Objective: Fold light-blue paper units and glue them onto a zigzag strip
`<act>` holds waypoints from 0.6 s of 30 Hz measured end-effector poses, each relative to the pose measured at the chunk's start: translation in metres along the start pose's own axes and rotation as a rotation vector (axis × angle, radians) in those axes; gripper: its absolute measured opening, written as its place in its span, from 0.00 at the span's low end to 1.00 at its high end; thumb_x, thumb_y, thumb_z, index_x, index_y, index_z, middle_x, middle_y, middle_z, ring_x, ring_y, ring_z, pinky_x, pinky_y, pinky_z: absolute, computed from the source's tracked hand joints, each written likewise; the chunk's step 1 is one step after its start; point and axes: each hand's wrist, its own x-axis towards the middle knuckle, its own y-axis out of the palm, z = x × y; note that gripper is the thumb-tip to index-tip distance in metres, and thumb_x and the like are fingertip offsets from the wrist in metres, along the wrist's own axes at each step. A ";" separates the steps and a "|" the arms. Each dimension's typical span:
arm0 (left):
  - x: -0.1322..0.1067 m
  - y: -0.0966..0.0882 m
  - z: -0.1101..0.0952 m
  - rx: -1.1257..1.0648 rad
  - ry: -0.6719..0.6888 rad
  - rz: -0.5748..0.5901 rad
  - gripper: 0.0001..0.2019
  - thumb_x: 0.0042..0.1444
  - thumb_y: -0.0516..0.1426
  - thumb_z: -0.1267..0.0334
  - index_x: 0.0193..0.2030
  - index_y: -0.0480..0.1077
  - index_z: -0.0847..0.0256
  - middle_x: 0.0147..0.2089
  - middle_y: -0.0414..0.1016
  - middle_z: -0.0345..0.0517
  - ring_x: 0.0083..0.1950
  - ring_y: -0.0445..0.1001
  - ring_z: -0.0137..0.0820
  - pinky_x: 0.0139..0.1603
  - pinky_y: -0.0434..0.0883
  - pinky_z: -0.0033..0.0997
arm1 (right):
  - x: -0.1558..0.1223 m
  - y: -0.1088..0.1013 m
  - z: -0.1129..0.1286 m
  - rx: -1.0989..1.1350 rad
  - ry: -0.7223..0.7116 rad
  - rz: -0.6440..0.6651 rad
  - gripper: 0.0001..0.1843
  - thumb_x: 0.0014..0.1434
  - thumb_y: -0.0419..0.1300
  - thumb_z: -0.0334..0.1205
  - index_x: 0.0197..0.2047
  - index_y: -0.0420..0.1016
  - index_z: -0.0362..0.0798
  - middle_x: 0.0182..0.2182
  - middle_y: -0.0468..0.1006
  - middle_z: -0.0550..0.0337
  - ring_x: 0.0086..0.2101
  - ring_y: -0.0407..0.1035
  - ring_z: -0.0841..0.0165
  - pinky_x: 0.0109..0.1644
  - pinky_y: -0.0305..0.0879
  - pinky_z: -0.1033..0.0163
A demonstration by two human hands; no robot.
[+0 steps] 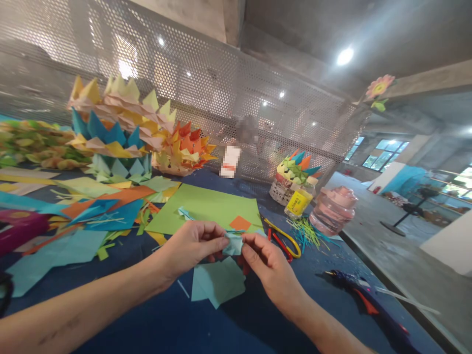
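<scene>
My left hand [191, 243] and my right hand [266, 263] meet over the dark blue table [147, 324]. Both pinch a small folded piece of light blue paper [233, 244] between fingertips. Directly under the hands lie a few light blue paper squares [217, 282]. Just beyond them is a large green sheet [206, 206] with a small orange square [240, 223] on it. Red and yellow scissors [283, 240] lie right of my right hand.
Big folded-paper constructions [114, 125] and loose coloured sheets [92, 206] fill the left. A basket of folded pieces [291, 179], a yellow-labelled bottle [299, 200] and a pink jar [333, 210] stand at the right. A glue gun [363, 300] lies near the right table edge.
</scene>
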 end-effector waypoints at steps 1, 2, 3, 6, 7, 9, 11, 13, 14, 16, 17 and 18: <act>0.000 0.001 0.000 0.005 0.002 0.004 0.12 0.47 0.59 0.56 0.31 0.70 0.64 0.25 0.70 0.39 0.27 0.67 0.27 0.31 0.64 0.28 | 0.000 0.000 0.000 -0.008 -0.002 0.013 0.13 0.59 0.55 0.49 0.39 0.68 0.47 0.28 0.67 0.63 0.29 0.62 0.73 0.32 0.62 0.68; 0.000 0.001 -0.001 0.009 0.002 0.009 0.12 0.47 0.59 0.56 0.31 0.70 0.64 0.24 0.70 0.39 0.27 0.66 0.27 0.31 0.64 0.27 | 0.000 0.001 0.001 -0.017 -0.003 0.020 0.13 0.59 0.55 0.49 0.37 0.68 0.46 0.27 0.66 0.63 0.28 0.62 0.73 0.32 0.62 0.68; -0.001 0.002 -0.002 0.013 -0.001 0.016 0.12 0.47 0.59 0.56 0.30 0.70 0.64 0.24 0.69 0.38 0.27 0.66 0.26 0.31 0.64 0.27 | 0.000 0.001 0.002 -0.027 -0.002 0.022 0.13 0.59 0.55 0.49 0.36 0.68 0.46 0.26 0.65 0.64 0.28 0.62 0.73 0.32 0.62 0.68; -0.003 0.003 -0.004 0.003 -0.008 0.031 0.12 0.45 0.60 0.56 0.30 0.70 0.65 0.24 0.68 0.38 0.27 0.66 0.26 0.31 0.64 0.27 | 0.000 0.002 0.003 -0.061 0.005 0.019 0.14 0.59 0.55 0.49 0.32 0.66 0.46 0.24 0.63 0.65 0.26 0.60 0.73 0.31 0.61 0.68; -0.004 0.004 -0.005 -0.006 -0.008 0.035 0.12 0.45 0.61 0.56 0.30 0.70 0.65 0.24 0.68 0.37 0.27 0.66 0.26 0.31 0.64 0.27 | 0.000 0.002 0.003 -0.070 0.009 0.015 0.14 0.58 0.55 0.49 0.31 0.66 0.46 0.24 0.63 0.65 0.26 0.60 0.73 0.30 0.61 0.68; -0.004 0.004 -0.005 -0.022 -0.011 0.042 0.12 0.43 0.62 0.57 0.30 0.70 0.64 0.24 0.68 0.37 0.27 0.66 0.26 0.31 0.64 0.27 | -0.001 0.002 0.002 -0.100 0.009 -0.001 0.14 0.58 0.55 0.49 0.31 0.65 0.47 0.23 0.63 0.66 0.25 0.59 0.73 0.29 0.60 0.68; -0.003 0.005 -0.004 -0.020 -0.020 0.053 0.12 0.41 0.62 0.57 0.29 0.69 0.64 0.23 0.68 0.37 0.26 0.66 0.26 0.31 0.65 0.27 | -0.001 0.002 0.002 -0.149 0.000 -0.023 0.13 0.59 0.55 0.48 0.30 0.65 0.47 0.22 0.63 0.66 0.24 0.58 0.73 0.28 0.58 0.68; -0.002 0.005 -0.002 -0.004 -0.025 0.071 0.13 0.41 0.63 0.57 0.30 0.69 0.63 0.23 0.68 0.36 0.26 0.66 0.26 0.30 0.64 0.27 | -0.002 0.002 0.001 -0.189 -0.014 -0.034 0.12 0.59 0.54 0.47 0.30 0.65 0.47 0.22 0.63 0.66 0.24 0.58 0.74 0.27 0.57 0.69; -0.002 0.005 -0.001 0.004 -0.027 0.080 0.13 0.41 0.63 0.56 0.30 0.69 0.63 0.23 0.68 0.36 0.25 0.65 0.25 0.30 0.64 0.27 | -0.002 0.002 0.001 -0.198 -0.018 -0.032 0.12 0.60 0.54 0.47 0.31 0.66 0.47 0.23 0.63 0.66 0.24 0.58 0.73 0.27 0.57 0.69; -0.002 0.004 0.000 0.009 -0.032 0.083 0.14 0.42 0.63 0.55 0.30 0.68 0.63 0.23 0.69 0.36 0.25 0.65 0.25 0.29 0.63 0.26 | -0.002 0.002 0.001 -0.191 -0.022 -0.018 0.13 0.60 0.53 0.48 0.31 0.66 0.47 0.23 0.64 0.65 0.25 0.59 0.73 0.28 0.58 0.69; -0.002 0.004 -0.001 0.003 -0.035 0.075 0.14 0.43 0.62 0.55 0.30 0.68 0.63 0.23 0.69 0.36 0.25 0.65 0.25 0.29 0.63 0.26 | -0.002 0.002 0.001 -0.184 -0.024 -0.010 0.13 0.60 0.54 0.48 0.31 0.66 0.47 0.24 0.64 0.65 0.25 0.59 0.73 0.28 0.58 0.69; -0.002 0.004 -0.001 -0.005 -0.036 0.064 0.13 0.43 0.62 0.56 0.30 0.68 0.63 0.23 0.69 0.36 0.25 0.65 0.25 0.29 0.63 0.26 | -0.002 0.002 0.000 -0.178 -0.023 -0.003 0.13 0.60 0.54 0.48 0.32 0.67 0.47 0.24 0.64 0.65 0.26 0.60 0.73 0.28 0.59 0.69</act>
